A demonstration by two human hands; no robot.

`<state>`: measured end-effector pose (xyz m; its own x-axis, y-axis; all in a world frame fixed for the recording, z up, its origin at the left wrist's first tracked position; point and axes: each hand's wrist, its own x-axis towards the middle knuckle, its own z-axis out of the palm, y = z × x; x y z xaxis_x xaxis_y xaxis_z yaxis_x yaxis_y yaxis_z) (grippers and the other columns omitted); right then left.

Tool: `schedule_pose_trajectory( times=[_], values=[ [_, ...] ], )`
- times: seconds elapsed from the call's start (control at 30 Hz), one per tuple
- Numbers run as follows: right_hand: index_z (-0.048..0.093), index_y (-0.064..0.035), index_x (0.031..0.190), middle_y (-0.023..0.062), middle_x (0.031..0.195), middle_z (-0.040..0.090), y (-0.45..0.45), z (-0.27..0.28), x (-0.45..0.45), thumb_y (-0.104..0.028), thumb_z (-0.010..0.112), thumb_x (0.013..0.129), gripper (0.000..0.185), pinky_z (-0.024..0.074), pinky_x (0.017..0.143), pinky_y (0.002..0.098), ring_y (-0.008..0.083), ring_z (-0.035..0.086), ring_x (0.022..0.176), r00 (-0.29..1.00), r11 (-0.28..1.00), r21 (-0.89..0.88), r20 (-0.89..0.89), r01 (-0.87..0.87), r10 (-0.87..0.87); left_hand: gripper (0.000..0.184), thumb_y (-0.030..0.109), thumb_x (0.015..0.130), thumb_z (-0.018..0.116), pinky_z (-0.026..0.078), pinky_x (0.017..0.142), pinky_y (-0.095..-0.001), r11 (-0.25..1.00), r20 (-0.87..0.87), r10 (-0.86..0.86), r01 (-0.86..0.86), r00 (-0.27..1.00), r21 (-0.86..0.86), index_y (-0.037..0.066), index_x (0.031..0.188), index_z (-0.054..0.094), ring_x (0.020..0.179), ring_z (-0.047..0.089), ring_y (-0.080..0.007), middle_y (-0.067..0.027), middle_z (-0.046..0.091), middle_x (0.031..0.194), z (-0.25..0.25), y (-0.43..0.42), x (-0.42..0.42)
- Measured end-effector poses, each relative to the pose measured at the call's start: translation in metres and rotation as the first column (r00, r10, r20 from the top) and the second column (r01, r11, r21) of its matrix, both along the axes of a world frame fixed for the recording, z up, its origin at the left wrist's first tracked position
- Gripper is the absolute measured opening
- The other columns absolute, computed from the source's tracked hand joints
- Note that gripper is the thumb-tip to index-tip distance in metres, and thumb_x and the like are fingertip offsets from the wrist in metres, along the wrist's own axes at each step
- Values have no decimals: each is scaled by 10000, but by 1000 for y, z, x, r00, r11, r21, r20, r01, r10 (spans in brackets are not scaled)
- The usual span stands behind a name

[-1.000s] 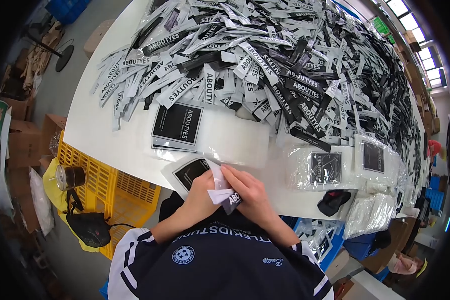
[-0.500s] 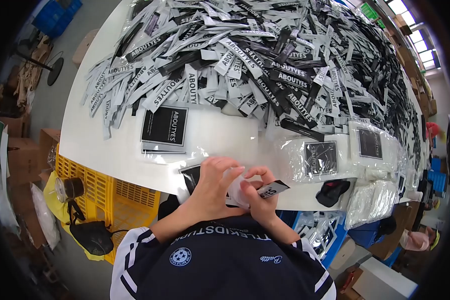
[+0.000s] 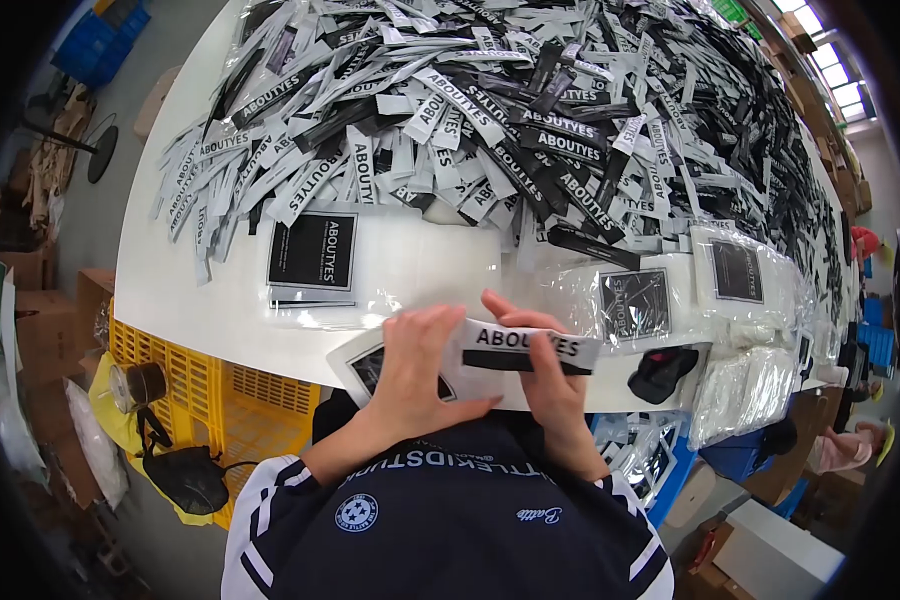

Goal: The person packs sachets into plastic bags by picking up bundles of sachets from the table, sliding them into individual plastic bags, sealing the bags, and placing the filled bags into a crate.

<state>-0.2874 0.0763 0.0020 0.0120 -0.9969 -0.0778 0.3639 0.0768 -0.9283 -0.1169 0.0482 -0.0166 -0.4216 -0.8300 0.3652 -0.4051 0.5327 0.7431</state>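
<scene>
My left hand [image 3: 416,372] is closed on a clear plastic bag [image 3: 345,358] with a black printed panel, near the front edge of the table. Between the thumb and fingers of my right hand [image 3: 553,385] are slim printed packets [image 3: 495,342], a white one lettered ABOUTYES and a black one. Their left end lies against the bag and partly behind my left fingers. Just beyond my hands lies a stack of clear bags [image 3: 425,265] with a black ABOUTYES label [image 3: 312,250] on top.
A large heap of white and black packets [image 3: 530,110] covers the back of the table. Filled clear bags [image 3: 635,305] lie to the right, beside a small black object [image 3: 662,373]. Yellow crates [image 3: 185,395] stand at lower left, and a blue bin [image 3: 682,470] sits below the table's right.
The packets have swung level and now show their ABOUTYES lettering. My right hand has turned and its fingers have extended. The bag under my left hand shows more at the left.
</scene>
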Motion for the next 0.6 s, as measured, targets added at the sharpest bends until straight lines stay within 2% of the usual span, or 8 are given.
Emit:
schedule_pose_trajectory(
  times=[0.1, 0.3, 0.4, 0.43, 0.47, 0.53, 0.57, 0.6],
  values=[
    [544, 53, 1142, 254, 1312, 482, 1, -8, -1, -154, 373, 996, 307, 286, 1086, 417, 321, 370, 1313, 980, 1000, -17, 201, 4, 0, 942, 280, 536, 849, 324, 859, -434, 996, 4, 80, -80, 997, -24, 45, 1319, 380, 1045, 465, -310, -139, 465, 1180, -2, -2, 4],
    [533, 31, 1224, 166, 1288, 533, 1, -1, 12, -92, 475, 958, 298, 403, 970, 315, 190, 505, 1170, 991, 993, 51, -83, -104, 108, 920, 307, 539, 857, 350, 832, -449, 990, -100, -98, 86, 990, -115, 69, 1309, 414, 1098, 462, -315, -136, 467, 1203, -7, 5, -6],
    [549, 33, 1214, 109, 1195, 599, 5, -4, 4, -113, 546, 934, 316, 437, 871, 246, 112, 551, 1017, 990, 993, 101, -124, -60, 72, 1016, 259, 517, 894, 408, 805, -400, 990, -190, -72, 93, 979, 107, 80, 1348, 339, 1089, 465, -291, -142, 438, 1224, 7, -2, 6],
    [551, 35, 1210, 100, 1180, 607, 6, -8, 1, -115, 553, 931, 316, 434, 867, 240, 106, 548, 1008, 995, 986, 152, -64, -68, 78, 646, 234, 677, 820, 447, 674, -324, 971, -157, 67, -28, 985, 239, 43, 1209, 507, 891, 579, -220, -137, 567, 1048, 15, -7, 7],
    [554, 37, 1205, 90, 1165, 615, 7, -10, 1, -117, 560, 928, 317, 432, 862, 235, 100, 545, 999, 997, 976, 201, -3, -79, 81, 490, 218, 732, 768, 450, 641, -335, 937, -80, 5, 24, 997, 349, 38, 1128, 544, 814, 588, -247, -143, 584, 964, 14, -12, 16],
    [556, 45, 1198, 93, 1106, 653, -2, 1, 11, -105, 583, 908, 328, 471, 807, 249, 129, 610, 892, 966, 992, -76, -229, 104, -119, 207, 185, 840, 663, 457, 575, -357, 824, 50, -143, 91, 988, 559, 29, 967, 617, 659, 605, -302, -155, 618, 794, 13, -23, 37],
    [554, 51, 1197, 97, 1090, 662, -4, 1, 13, -99, 585, 902, 332, 482, 789, 254, 141, 628, 849, 920, 964, -167, -301, 208, -251, 176, 148, 901, 570, 438, 501, -342, 919, 33, -70, 52, 997, 390, 9, 804, 618, 536, 561, -324, -154, 562, 608, 19, -21, 32],
    [552, 56, 1196, 102, 1074, 671, -4, 1, 14, -92, 588, 896, 336, 493, 770, 260, 153, 647, 807, 853, 920, -254, -361, 299, -377, 164, 147, 900, 571, 438, 504, -342, 924, 32, -77, 59, 997, 378, 12, 822, 622, 546, 565, -323, -153, 570, 623, 21, -21, 33]
  ],
)
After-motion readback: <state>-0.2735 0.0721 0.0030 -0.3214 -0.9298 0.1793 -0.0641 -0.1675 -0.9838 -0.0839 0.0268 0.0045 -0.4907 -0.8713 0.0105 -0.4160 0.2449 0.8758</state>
